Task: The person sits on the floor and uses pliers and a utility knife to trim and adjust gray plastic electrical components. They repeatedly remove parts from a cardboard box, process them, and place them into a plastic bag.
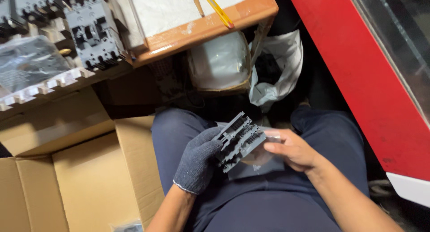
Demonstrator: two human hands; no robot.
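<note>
Gloved left hand (197, 162) and bare right hand (291, 150) grip 1 grey plastic part (239, 140) (over lap)

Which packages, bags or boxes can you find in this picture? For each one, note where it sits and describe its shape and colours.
Open cardboard box: lower left, beside the knee; brown, flaps spread.
Clear plastic bag: on the lap, under the grey plastic part held by the gloved left hand and the bare right hand.
White plastic bag: top centre, crumpled.
Clear plastic wrapping: upper left, shiny.

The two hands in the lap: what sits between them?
In the head view, a grey ribbed plastic part lies between the gloved left hand and the bare right hand; both grip it.
</note>
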